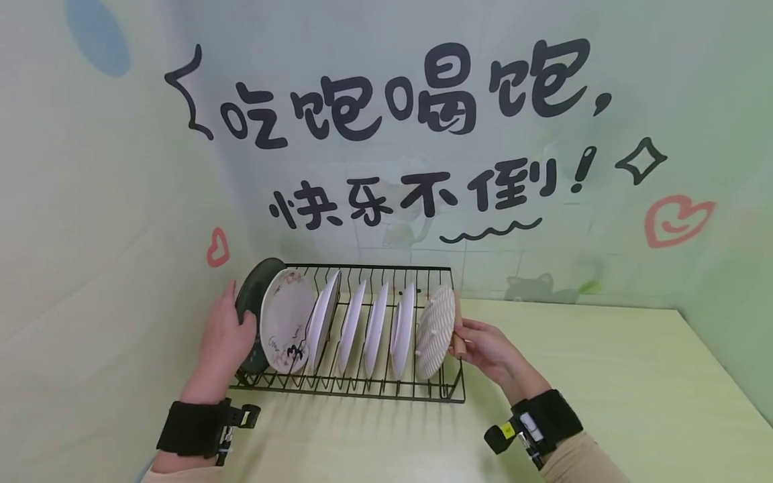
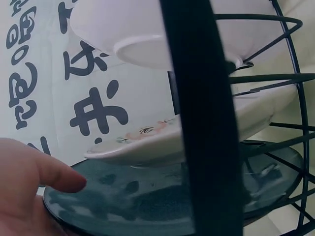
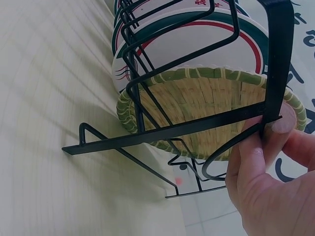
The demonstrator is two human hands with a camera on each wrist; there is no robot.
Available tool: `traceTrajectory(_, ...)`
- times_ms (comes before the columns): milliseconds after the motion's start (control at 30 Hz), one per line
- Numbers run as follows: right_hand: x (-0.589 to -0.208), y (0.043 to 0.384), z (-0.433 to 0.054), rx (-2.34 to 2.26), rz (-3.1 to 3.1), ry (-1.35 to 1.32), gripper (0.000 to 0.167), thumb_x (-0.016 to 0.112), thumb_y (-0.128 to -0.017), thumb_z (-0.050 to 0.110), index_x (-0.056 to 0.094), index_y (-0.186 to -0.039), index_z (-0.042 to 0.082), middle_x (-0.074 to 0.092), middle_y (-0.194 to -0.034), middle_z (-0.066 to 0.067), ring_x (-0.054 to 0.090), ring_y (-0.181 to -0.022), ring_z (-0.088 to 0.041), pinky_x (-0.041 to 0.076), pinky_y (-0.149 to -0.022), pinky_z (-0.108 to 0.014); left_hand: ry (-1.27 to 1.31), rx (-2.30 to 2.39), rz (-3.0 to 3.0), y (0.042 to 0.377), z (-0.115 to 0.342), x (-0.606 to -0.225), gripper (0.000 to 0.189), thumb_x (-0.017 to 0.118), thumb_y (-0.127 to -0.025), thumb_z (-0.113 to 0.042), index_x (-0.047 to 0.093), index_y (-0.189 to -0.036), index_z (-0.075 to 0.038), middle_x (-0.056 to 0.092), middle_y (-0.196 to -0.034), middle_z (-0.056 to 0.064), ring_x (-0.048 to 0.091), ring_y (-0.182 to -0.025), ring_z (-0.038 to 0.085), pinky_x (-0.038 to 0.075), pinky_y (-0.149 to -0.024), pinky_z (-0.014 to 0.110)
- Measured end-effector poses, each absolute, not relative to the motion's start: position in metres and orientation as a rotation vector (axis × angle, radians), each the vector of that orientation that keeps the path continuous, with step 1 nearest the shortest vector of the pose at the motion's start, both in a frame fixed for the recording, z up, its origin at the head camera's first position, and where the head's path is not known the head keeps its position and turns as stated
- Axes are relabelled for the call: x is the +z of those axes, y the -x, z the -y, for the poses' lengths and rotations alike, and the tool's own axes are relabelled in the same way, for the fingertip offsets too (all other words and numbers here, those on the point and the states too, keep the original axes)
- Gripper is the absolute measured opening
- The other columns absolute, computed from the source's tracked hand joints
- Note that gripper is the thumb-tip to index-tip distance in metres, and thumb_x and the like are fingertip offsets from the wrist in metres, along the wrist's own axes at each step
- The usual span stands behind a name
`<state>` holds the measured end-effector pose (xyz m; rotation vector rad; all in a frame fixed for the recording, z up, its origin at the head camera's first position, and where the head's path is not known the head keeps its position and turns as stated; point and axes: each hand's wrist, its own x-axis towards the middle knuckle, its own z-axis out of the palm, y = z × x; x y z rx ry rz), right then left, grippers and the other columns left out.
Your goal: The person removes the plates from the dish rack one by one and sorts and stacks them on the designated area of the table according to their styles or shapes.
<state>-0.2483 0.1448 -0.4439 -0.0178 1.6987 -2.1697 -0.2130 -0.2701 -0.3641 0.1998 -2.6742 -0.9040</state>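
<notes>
A black wire dish rack (image 1: pixel 398 397) holds a row of upright plates. At its left end my left hand (image 1: pixel 226 335) grips a dark green plate (image 1: pixel 256 285), thumb on its face and fingers behind it. In the left wrist view the thumb lies on the green plate (image 2: pixel 133 196), beside a floral white plate (image 2: pixel 147 142). At the right end my right hand (image 1: pixel 492 349) pinches a tan wooden piece (image 1: pixel 460 343) with a rounded end, close against the rack's end frame. Beside it a shallow woven basket (image 1: pixel 436 332) stands on edge; its inside faces me in the right wrist view.
Several white plates (image 1: pixel 376 329) stand between the floral plate and the basket. In the right wrist view one white plate (image 3: pixel 197 46) shows a green and red rim. The pale tabletop (image 1: pixel 604 376) extends right of the rack, and a printed wall (image 1: pixel 374 154) rises close behind.
</notes>
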Motion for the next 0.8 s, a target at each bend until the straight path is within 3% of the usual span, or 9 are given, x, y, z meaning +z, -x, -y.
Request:
traceTrajectory(233,-0.4421,0.2478,-0.1448,-2.182,-1.688,0.019,0.053,0.046,-0.099,0.011,0.028,-0.143,-0.01,0.061,-0.106,-0.006,0.062,-0.089,-0.01,0.053,-0.078,-0.023,-0.218,-0.841,2.738,0.2098,0.2713,-0.3649,0.056,0.032,-0.096,-0.006,0.015,-0.149,0.004,0.029,-0.146,0.032,0.035,-0.128,0.05,0.035,-0.098,0.063)
traceTrajectory(433,-0.4412,0.2487,-0.1451,-2.187,-1.691,0.046,0.053,0.045,-0.099,0.01,0.027,-0.143,-0.011,0.06,-0.109,-0.007,0.062,-0.091,-0.011,0.053,-0.08,-0.024,-0.222,-0.737,2.735,0.2068,0.2696,-0.363,0.052,0.033,-0.097,-0.006,0.022,-0.147,0.004,0.04,-0.138,0.034,0.054,-0.106,0.049,0.047,-0.083,0.059)
traceTrajectory(800,-0.4425,0.2487,-0.1456,-2.174,-1.697,0.013,0.052,0.046,-0.099,0.011,0.028,-0.143,-0.011,0.058,-0.115,-0.013,0.062,-0.091,-0.012,0.053,-0.08,-0.024,-0.235,-0.725,2.689,0.2069,0.2687,-0.363,0.047,0.04,-0.095,-0.001,0.035,-0.141,0.008,0.046,-0.131,0.036,0.05,-0.112,0.052,0.043,-0.088,0.062)
